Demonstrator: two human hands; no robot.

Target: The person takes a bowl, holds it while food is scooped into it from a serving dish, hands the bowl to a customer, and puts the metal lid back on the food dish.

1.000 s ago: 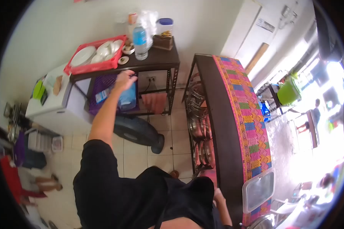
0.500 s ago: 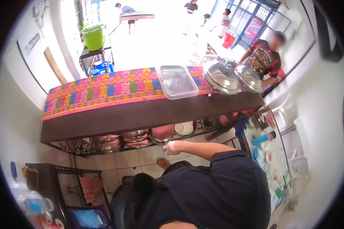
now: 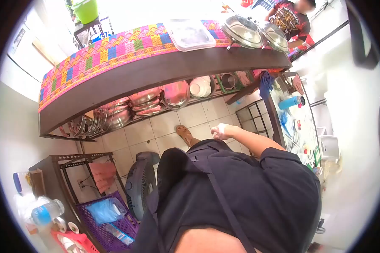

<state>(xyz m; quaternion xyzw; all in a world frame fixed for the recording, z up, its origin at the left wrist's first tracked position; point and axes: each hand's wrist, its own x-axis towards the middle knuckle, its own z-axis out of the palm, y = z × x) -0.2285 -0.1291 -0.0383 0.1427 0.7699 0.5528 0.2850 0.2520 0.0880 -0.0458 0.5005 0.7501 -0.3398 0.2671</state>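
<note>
My right hand [image 3: 219, 131] is in front of my body, above the tiled floor, with its fingers curled in. A whitish patch shows on it; whether this is glare or something worn or held is not clear. The hand touches none of the furniture. My left hand is out of view. Nearest ahead is the low shelf under the long counter. It carries stacked metal dishes [image 3: 145, 99], a large round metal pan [image 3: 175, 93], white bowls [image 3: 200, 87] and a dark pot [image 3: 228, 81] in a green crate.
The counter [image 3: 164, 69] bears a patterned cloth, a clear plastic container [image 3: 190, 36] and lidded chafing dishes [image 3: 242, 31]. A standing fan [image 3: 140, 185] and purple crate [image 3: 86, 215] stand at left. A side table with a blue bottle [image 3: 289, 102] is at right. Another person [image 3: 289, 21] is beyond the counter.
My view has tilted down, so the counter sits higher in the frame. My right hand has moved right and away from the shelf dishes. The fan and purple crate show more fully.
</note>
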